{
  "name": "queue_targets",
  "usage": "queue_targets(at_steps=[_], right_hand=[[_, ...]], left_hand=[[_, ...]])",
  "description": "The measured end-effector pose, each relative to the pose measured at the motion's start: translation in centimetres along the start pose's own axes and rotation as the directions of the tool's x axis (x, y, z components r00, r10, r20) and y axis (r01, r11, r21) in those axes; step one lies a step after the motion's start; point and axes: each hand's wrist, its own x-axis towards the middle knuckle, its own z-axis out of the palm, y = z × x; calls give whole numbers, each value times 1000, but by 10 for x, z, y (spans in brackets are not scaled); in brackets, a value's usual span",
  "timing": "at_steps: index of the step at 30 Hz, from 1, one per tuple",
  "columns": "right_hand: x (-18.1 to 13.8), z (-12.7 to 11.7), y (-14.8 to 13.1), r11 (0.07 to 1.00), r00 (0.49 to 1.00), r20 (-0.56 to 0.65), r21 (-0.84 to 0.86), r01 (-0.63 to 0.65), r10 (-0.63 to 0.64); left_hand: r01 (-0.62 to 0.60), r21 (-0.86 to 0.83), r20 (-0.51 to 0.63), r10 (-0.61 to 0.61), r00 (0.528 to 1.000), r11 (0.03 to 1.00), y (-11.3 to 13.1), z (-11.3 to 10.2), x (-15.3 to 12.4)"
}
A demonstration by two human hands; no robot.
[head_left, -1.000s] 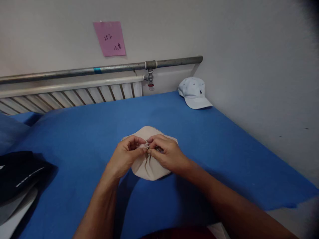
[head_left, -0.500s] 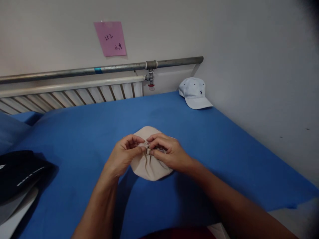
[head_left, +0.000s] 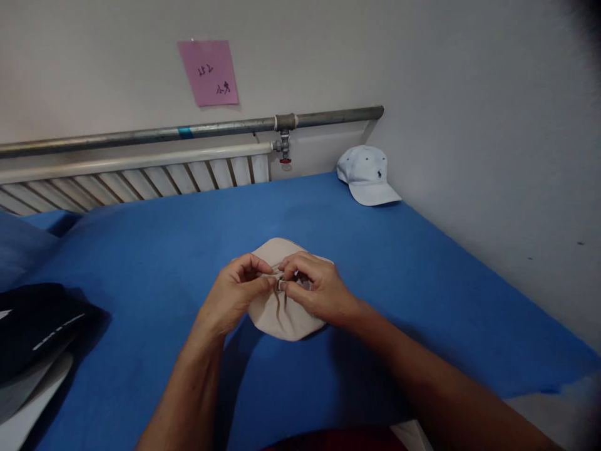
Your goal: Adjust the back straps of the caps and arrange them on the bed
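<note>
A beige cap (head_left: 277,313) lies on the blue sheet (head_left: 375,275) in the middle of the bed. My left hand (head_left: 232,297) and my right hand (head_left: 317,291) both rest on top of it. The fingertips of both hands pinch the cap's back strap and its small buckle, where the cloth gathers into folds. Both hands are closed in a pinch. Most of the cap's middle is hidden beneath my fingers.
A pale blue cap (head_left: 367,175) sits in the far right corner by the wall. A dark cap (head_left: 32,326) lies at the left edge. A radiator (head_left: 141,175) and metal pipe (head_left: 188,131) run along the back wall under a pink note (head_left: 209,72).
My fingers have shifted slightly on the strap and the cap's cloth has bunched a little more; the hands stay in the same place.
</note>
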Motion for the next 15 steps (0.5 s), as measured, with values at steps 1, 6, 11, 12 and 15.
queue_targets(at_steps=[1,6,11,12,15], right_hand=[[0,1,0,1000,1000,-6,-17,-12,12],[-1,5,0,995,1000,-21,-94,16,-18],[-2,2,1,996,998,33,-76,52,-50],[-1,1,1,999,999,36,-47,11,-9],[-1,-5,0,981,985,74,106,-161,153]], left_hand=[[-7,17,3,7,1000,1000,-1,0,0],[-24,36,24,23,999,999,-4,-4,1],[21,-14,46,-20,999,1000,-2,-8,2],[33,-29,50,-32,998,999,-2,-8,2],[71,-87,54,-67,996,994,1,-9,2]])
